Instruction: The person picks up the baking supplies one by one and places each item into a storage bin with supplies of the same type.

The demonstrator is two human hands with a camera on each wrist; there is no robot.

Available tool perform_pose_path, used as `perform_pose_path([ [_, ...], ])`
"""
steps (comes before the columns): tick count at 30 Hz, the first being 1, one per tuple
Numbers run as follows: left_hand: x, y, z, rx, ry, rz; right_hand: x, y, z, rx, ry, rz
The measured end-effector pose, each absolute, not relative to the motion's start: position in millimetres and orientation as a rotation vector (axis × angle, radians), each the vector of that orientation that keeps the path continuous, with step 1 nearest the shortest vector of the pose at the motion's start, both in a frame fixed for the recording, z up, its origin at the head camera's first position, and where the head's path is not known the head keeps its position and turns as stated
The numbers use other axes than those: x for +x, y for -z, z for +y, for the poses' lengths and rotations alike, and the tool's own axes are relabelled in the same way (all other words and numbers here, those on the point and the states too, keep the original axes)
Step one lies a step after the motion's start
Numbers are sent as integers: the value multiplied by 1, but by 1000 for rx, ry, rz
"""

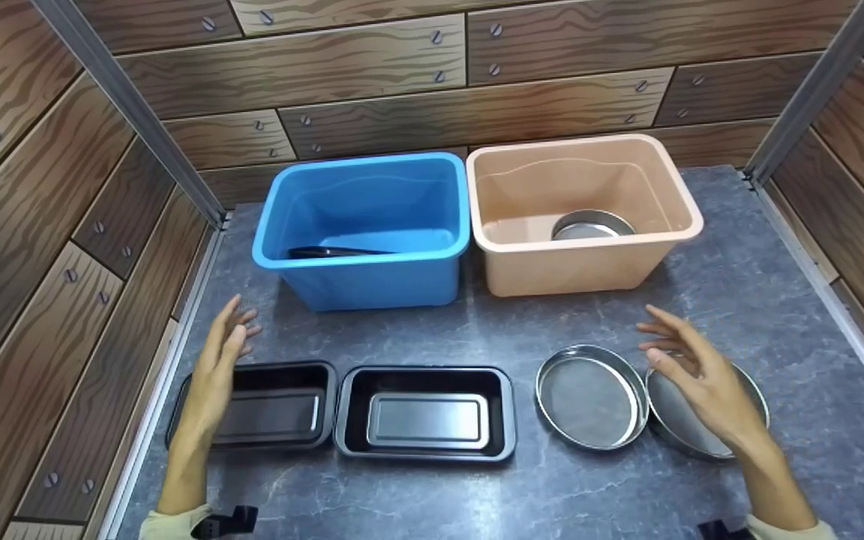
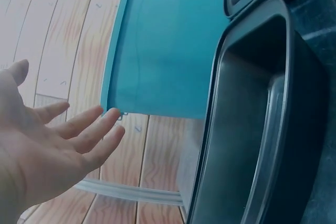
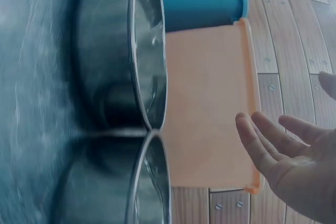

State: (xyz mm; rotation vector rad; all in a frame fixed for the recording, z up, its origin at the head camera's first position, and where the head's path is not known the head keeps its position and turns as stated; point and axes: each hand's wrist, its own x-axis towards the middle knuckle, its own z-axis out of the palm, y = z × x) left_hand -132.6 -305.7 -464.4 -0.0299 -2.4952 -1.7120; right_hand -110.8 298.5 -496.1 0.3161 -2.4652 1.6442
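My left hand (image 1: pixel 212 375) hovers over the left end of a dark rectangular loaf pan (image 1: pixel 274 412), its fingers relaxed and holding nothing. Beside that pan lies a second loaf pan (image 1: pixel 426 416), rims close together. On the right, my right hand (image 1: pixel 706 382) is held above a round metal cake pan (image 1: pixel 691 420) and covers part of it; its fingers are spread loosely around nothing. Another round cake pan (image 1: pixel 592 397) sits just left of it. In the left wrist view the left hand (image 2: pixel 58 140) shows an unfilled palm, as does the right hand (image 3: pixel 294 156) in the right wrist view.
A blue bin (image 1: pixel 372 281) stands at the back with a dark object (image 1: pixel 334 252) inside. Right against it, a peach bin (image 1: pixel 567 270) contains a round metal pan (image 1: pixel 591 225). Wood-patterned walls (image 1: pixel 372 90) enclose the grey tabletop (image 1: pixel 432 330) at back and sides.
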Motion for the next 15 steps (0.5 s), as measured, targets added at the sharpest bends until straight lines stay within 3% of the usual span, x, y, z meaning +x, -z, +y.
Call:
perform_pose_path([
  [15,-157,462,-311,15,1878,-2397,-113,515,263,401,-2004,-2399],
])
